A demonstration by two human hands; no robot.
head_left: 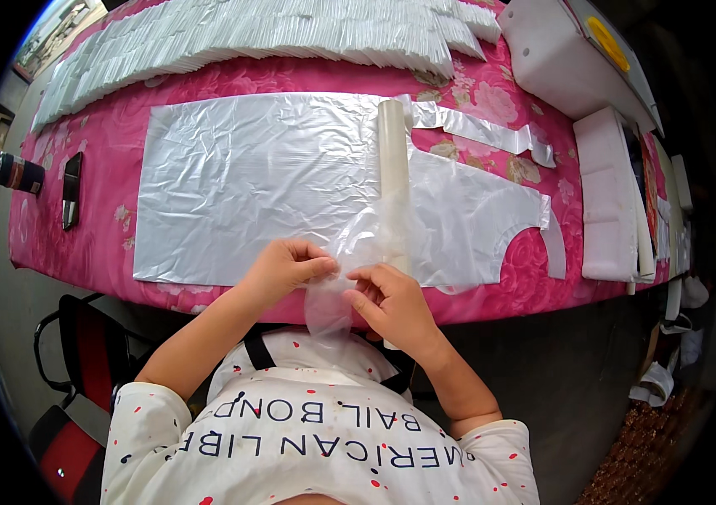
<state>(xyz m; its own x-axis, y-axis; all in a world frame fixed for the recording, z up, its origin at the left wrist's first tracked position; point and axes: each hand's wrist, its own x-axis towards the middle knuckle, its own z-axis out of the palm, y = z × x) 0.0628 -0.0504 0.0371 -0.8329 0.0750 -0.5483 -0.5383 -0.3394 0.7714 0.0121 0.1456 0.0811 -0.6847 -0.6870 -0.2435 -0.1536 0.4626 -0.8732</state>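
1. Here we are at the table's near edge: the left hand (pixel 295 269) has thumb and fingertips pinched on a piece of clear plastic (pixel 328 311).
2. Right beside it, the right hand (pixel 392 303) curls in, thumb and forefinger at that same plastic; whether they are clamped on it, I cannot tell. The two hands are close together, just apart.
3. And the clear plastic itself! It hangs down between the hands in front of the person's shirt (pixel 307 438), its upper part spread over the silvery sheet (pixel 257 185).
4. That creased sheet lies flat across the pink flowered tablecloth (pixel 101 227), with a pale tube (pixel 393 151) lying lengthwise on its right part.
5. Right of the tube, a thin plastic piece with straps (pixel 472 223) spreads out, a curved notch in its side.
6. Along the far edge, packed rows of folded white plastic (pixel 249 38); over left, a phone (pixel 71 192) and a dark jar (pixel 17 172); far right, a white foam box (pixel 604 198).
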